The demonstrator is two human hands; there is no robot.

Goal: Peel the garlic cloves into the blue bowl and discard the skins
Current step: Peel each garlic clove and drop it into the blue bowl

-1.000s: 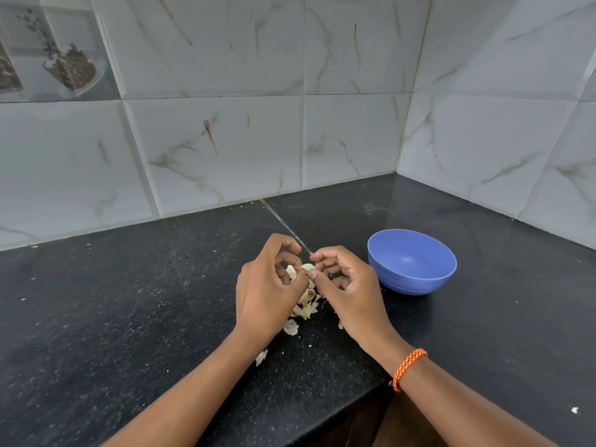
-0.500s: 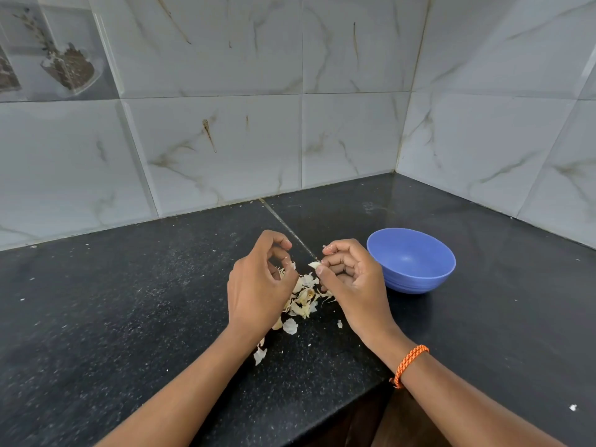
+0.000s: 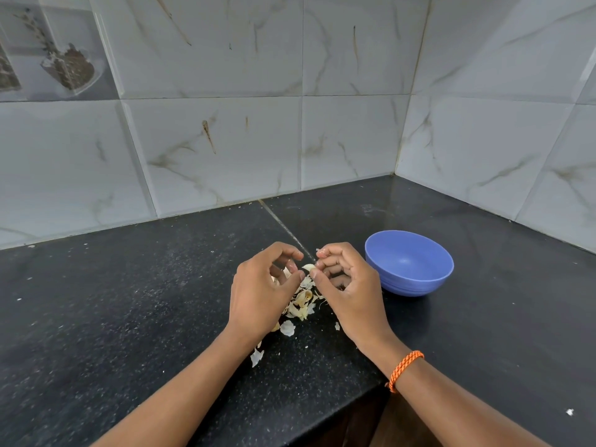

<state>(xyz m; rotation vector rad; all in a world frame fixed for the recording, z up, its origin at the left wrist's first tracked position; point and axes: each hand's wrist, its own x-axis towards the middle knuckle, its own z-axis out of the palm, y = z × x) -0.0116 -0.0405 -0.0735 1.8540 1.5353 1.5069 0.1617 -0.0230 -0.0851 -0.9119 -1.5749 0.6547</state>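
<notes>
My left hand point(image 3: 263, 291) and my right hand point(image 3: 350, 290) meet above the black counter, both with curled fingers. A pale garlic clove point(image 3: 308, 268) sits between their fingertips, and my right thumb and fingers pinch it. My left fingers curl close to it with a bit of skin showing behind them. Below the hands lies a heap of papery garlic skins point(image 3: 301, 304). The blue bowl point(image 3: 409, 262) stands just right of my right hand, and the part of its inside that I see holds nothing.
The black granite counter point(image 3: 129, 301) runs into a corner of marble-tiled walls point(image 3: 225, 140). Loose skin flakes point(image 3: 257, 357) lie near my left wrist. The counter's front edge point(image 3: 322, 424) cuts in between my forearms. A white speck point(image 3: 570, 411) lies at the far right.
My hands drew apart half a second ago and have come back together at the clove. More skin pieces lie on the heap below.
</notes>
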